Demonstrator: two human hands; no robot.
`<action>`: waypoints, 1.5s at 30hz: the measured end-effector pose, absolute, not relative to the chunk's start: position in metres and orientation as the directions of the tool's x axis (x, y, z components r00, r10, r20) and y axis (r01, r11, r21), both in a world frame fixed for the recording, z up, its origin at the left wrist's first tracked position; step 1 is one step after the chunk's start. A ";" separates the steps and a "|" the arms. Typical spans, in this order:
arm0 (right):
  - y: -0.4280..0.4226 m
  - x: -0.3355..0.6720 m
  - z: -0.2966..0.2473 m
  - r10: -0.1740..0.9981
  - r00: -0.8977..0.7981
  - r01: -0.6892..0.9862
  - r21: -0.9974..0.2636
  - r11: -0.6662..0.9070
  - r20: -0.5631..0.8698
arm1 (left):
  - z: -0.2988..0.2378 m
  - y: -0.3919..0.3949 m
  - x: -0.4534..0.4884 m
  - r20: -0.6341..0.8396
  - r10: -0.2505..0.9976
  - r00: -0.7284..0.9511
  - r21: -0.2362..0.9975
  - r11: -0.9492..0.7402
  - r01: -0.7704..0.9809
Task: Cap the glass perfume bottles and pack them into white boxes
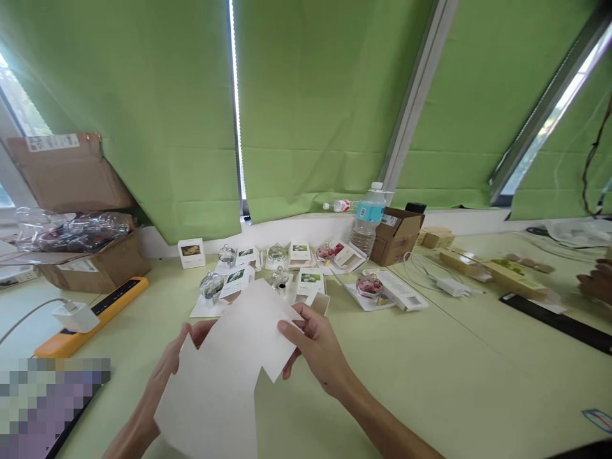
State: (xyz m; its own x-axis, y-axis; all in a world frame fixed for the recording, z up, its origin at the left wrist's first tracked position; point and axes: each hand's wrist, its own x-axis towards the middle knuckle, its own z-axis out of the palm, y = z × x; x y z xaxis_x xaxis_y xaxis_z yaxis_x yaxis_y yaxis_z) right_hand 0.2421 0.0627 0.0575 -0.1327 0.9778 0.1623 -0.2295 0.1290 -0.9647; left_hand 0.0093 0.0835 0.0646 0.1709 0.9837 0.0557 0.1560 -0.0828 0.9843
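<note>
A large white sheet of card (229,376) with notched, angular edges is held up in front of me above the table. My right hand (313,335) pinches its right corner, thumb on the near face and fingers behind. At the sheet's left edge is my left hand (179,350), gripping it with most of the fingers hidden behind. Just beyond the sheet lie small white boxes (310,280) with plant pictures and clear glass ornaments (211,285). To the right, a glass ornament with pink contents (370,287) rests on white card beside a flattened white box (404,292).
On the left stand an open cardboard box (95,268) with plastic-wrapped items and an orange power strip (124,293). A water bottle (369,220) and small brown box (396,236) are at the back. Right are a white charger (452,287), a black strip (559,324) and another person's hand (597,280).
</note>
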 end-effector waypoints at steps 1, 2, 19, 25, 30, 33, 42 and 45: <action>0.063 0.242 0.057 0.980 -0.119 -0.225 -0.965 0.132 0.162 | 0.061 0.083 0.007 -0.011 0.972 0.236 0.999 0.000 0.044; 0.064 0.242 0.056 0.982 -0.103 -0.219 -0.967 0.132 0.158 | 0.057 0.081 0.005 -0.032 0.968 0.248 0.999 0.039 -0.024; 0.059 0.230 0.048 0.988 -0.090 -0.186 -0.976 0.109 0.128 | 0.041 0.071 0.026 0.179 0.930 0.321 0.982 -0.186 -0.008; 0.057 0.226 0.044 0.980 -0.134 -0.083 -0.988 0.133 0.143 | 0.039 0.073 0.031 0.133 0.921 0.365 0.991 -0.118 -0.061; 0.054 0.227 0.049 0.940 -0.176 0.138 -0.938 0.319 0.293 | 0.044 0.070 0.034 0.050 0.950 0.308 0.995 -0.022 -0.093; 0.052 0.228 0.051 0.899 -0.213 0.246 -0.870 0.428 0.382 | 0.046 0.070 0.032 0.018 0.968 0.252 0.995 0.009 -0.104; 0.052 0.229 0.049 0.856 -0.236 0.265 -0.817 0.511 0.459 | 0.054 0.066 0.033 -0.014 0.995 0.104 0.997 0.022 -0.079; 0.053 0.230 0.047 0.851 -0.238 0.275 -0.808 0.521 0.468 | 0.052 0.067 0.031 0.016 0.999 0.044 0.998 -0.013 -0.054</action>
State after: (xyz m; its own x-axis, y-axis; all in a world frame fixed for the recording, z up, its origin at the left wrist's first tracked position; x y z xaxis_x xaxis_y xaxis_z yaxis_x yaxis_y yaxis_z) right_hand 0.2301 0.0531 0.0469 -0.2382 0.8513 0.4676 0.2747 0.5208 -0.8083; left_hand 0.0313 0.0668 0.0524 0.0441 0.9989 0.0155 -0.0539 -0.0132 0.9985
